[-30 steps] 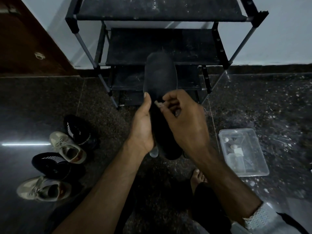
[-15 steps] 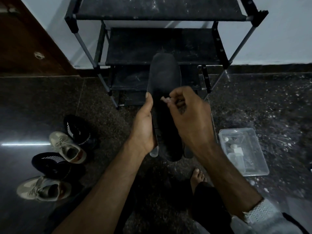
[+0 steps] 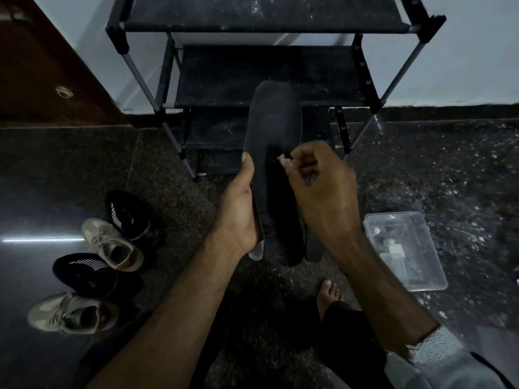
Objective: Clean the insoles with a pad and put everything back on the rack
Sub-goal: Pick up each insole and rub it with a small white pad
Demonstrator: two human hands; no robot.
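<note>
The dark speckled floor (image 3: 421, 164) is running up to a pale wall, and the black rack (image 3: 266, 77) is standing with its shelves bare just beyond the fingers. The left hand (image 3: 238, 211) is gripping a stack of dark insoles (image 3: 273, 164), with the thumb lying along the near edge and the other fingers going behind, where I cannot see them. The right hand (image 3: 323, 189) is pinching a small pale pad (image 3: 283, 163) between the thumb and the curled fingertips, and the pad is touching the front insole near its middle. What I am fearing is this: the pad is very small and held only by the tips, so a hard stroke is likely making it slip out and fall; also the insoles are bending easily, and the ones at the back are possibly sliding out of the left grip, because only the lower part is being held. How many insoles are in the stack is hard to say, since only their lower ends are showing below the fingers. The four shoes (image 3: 112, 245) are lying on the floor well to the left of the hands, and a clear plastic box (image 3: 404, 251) is lying to the right; its contents are too blurred to name
</note>
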